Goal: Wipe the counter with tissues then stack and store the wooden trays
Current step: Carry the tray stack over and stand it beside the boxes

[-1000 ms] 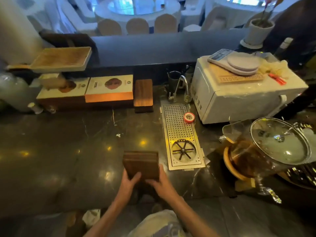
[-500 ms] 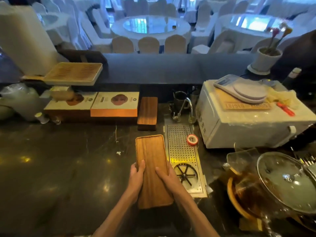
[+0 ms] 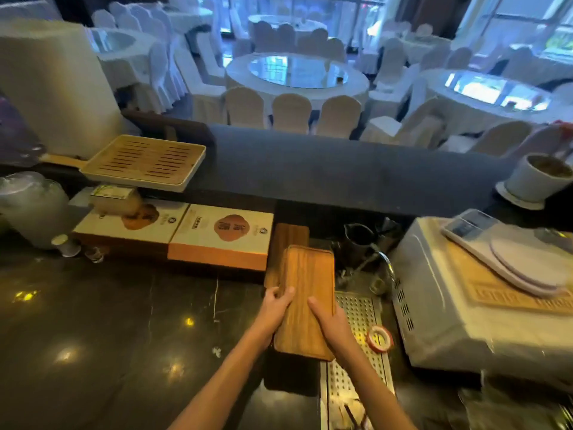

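I hold a long brown wooden tray (image 3: pixel 307 287) above the dark counter (image 3: pixel 108 330), its long side pointing away from me. My left hand (image 3: pixel 274 305) grips its left edge and my right hand (image 3: pixel 328 324) grips its right edge. The tray's far end overlaps a darker wooden tray (image 3: pixel 286 240) that lies against the back of the counter, beside two flat boxes. A pale slatted bamboo tray (image 3: pixel 145 161) with a handle rests on the raised ledge at the left.
Two white and orange boxes (image 3: pixel 223 234) lie at the back. A perforated steel drain tray (image 3: pixel 356 336) with a red tape roll (image 3: pixel 379 338) is on the right, then a tap and a white appliance (image 3: pixel 459 308) carrying a scale. A jug stands far left.
Both hands have carried the tray forward from near the counter's front edge toward the darker tray at the back. The view has tilted up toward the dining room.
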`<state>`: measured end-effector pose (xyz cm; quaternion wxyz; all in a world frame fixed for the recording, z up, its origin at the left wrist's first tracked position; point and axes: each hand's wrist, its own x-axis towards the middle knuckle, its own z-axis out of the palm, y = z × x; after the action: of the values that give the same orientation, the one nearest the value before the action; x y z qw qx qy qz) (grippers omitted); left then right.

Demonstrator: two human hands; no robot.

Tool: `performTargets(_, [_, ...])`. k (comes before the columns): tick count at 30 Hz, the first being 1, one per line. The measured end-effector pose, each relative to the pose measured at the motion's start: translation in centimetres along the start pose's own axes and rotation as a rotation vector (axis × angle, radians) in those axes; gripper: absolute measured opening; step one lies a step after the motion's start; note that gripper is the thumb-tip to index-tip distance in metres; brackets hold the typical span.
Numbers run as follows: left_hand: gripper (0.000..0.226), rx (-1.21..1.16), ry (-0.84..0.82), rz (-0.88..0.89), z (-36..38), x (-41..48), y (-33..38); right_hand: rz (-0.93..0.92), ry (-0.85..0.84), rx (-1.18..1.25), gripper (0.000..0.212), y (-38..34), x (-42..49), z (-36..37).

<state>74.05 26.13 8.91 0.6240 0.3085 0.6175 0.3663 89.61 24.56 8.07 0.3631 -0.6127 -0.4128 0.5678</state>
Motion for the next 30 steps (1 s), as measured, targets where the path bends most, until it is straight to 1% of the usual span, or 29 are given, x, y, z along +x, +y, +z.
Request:
performTargets(3, [0.059, -0.023, 0.048, -0.038, -0.2, 3.5, 2.1, 0.009, 0.03, -0.034, 0.044, -1.9, 7.0, 0.6])
performTargets(5, [0.061, 0.002, 0.143, -0.052, -0.3, 5.1, 2.2, 0.017, 0.066, -0.063, 0.046, -2.5, 11.2, 1.4])
performTargets(7, [0.063, 0.044, 0.213, -0.075, -0.4, 6.4, 1.7, 0.022, 0.091, -0.075, 0.052, -2.7, 15.0, 2.3])
performTargets(9, [0.067, 0.011, 0.22, -0.115, -0.4, 7.6, 0.8, 0.045, 0.09, -0.068, 0.061, -2.6, 17.8, 3.2])
performTargets(12, [0.07, -0.154, 0.207, -0.156, -0.2, 9.2, -0.8, 0.07, 0.049, -0.065, 0.07, -2.0, 19.6, 4.4])
performTargets(15, [0.063, -0.293, 0.198, -0.155, 0.2, 10.5, -2.5, 0.036, 0.046, -0.133, 0.073, -0.7, 19.6, 5.2])
performTargets(18, [0.056, -0.354, 0.235, -0.145, 0.8, 11.0, -3.2, 0.04, 0.077, -0.22, 0.076, -0.1, 19.9, 5.3])
performTargets(20, [0.053, -0.388, 0.251, -0.135, 1.1, 10.9, -3.2, 0.071, 0.116, -0.333, 0.081, 0.2, 20.3, 5.0])
performTargets(22, [0.052, -0.401, 0.258, -0.122, 1.3, 10.7, -3.0, 0.051, 0.142, -0.439, 0.084, 0.6, 20.6, 4.8])
performTargets(23, [0.051, -0.404, 0.261, -0.117, 1.3, 10.5, -3.0, 0.042, 0.133, -0.419, 0.085, 0.8, 20.7, 4.8])
performTargets(26, [0.05, -0.433, 0.277, -0.107, 1.2, 10.2, -2.7, 0.027, 0.05, -0.174, 0.082, 1.2, 20.3, 5.0])
performTargets(30, [0.047, -0.506, 0.261, -0.117, 0.9, 10.0, -2.4, 0.005, 0.013, -0.086, 0.074, 1.2, 20.1, 5.1])
